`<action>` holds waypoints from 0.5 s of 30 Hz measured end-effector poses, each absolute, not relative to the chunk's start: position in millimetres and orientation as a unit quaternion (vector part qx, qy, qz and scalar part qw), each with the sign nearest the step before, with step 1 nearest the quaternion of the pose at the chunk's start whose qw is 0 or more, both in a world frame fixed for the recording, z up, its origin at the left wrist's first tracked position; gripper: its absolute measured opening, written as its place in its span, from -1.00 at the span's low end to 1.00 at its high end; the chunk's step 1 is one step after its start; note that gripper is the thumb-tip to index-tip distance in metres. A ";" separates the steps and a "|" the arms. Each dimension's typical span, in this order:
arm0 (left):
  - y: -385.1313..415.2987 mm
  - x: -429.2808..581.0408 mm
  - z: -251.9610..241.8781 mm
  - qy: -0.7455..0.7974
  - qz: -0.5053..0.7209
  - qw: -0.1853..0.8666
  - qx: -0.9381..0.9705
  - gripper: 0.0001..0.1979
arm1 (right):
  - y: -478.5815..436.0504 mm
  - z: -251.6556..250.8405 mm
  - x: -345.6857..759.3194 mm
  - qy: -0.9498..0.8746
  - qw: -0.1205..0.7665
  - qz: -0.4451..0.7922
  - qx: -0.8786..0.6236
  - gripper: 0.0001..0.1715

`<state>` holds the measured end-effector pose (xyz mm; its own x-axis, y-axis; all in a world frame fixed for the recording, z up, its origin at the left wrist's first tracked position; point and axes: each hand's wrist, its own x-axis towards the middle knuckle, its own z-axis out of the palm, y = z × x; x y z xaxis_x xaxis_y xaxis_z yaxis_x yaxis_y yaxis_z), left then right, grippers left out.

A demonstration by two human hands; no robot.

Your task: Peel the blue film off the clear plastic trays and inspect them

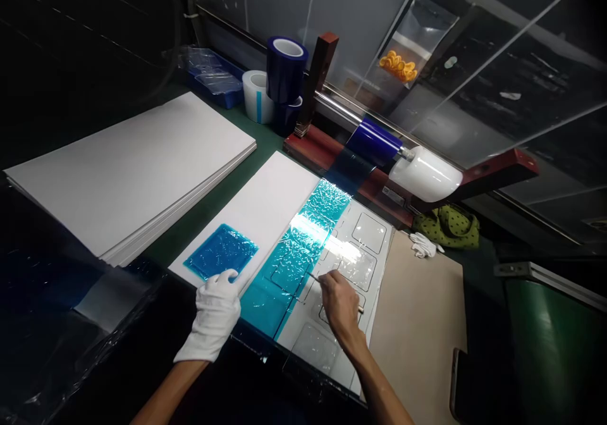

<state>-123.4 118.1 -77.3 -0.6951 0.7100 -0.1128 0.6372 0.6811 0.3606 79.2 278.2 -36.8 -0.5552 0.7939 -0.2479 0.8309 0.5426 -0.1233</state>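
Observation:
My left hand (214, 314), in a white glove, has its fingers bent round the near corner of a shiny blue film-covered square (219, 254). That square lies on a white sheet (272, 194). Bare and closed, my right hand (340, 298) grips a thin pen-like tool (315, 277), whose dark tip touches or hovers just above the work; I cannot tell which. Under the tip runs a strip of turquoise film (294, 254), wrinkled at its far part. Beside it is a clear glossy layer with rounded rectangular outlines (363, 267), partly hidden by my right hand.
Behind stands a red-framed holder (315, 140) with a blue film roll (379, 140) and a white roll (424, 175). More rolls (287, 71) stand left of it. A stack of white sheets (137, 166) lies left, brown board (417, 311) and a phone-like object (458, 381) right.

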 end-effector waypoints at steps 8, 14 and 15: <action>97.8 -101.1 -98.7 0.859 0.037 0.140 0.491 -0.41 | 222.9 -63.9 24.8 0.901 0.053 -0.135 0.410 -0.73; 102.0 -100.1 -86.6 0.874 0.039 0.157 0.457 -0.51 | 216.1 -69.8 -0.6 0.912 0.078 -0.126 0.383 -0.74; 102.9 -100.1 -84.8 0.877 0.053 0.161 0.449 -0.54 | 215.7 -69.9 -2.2 0.913 0.083 -0.123 0.380 -0.73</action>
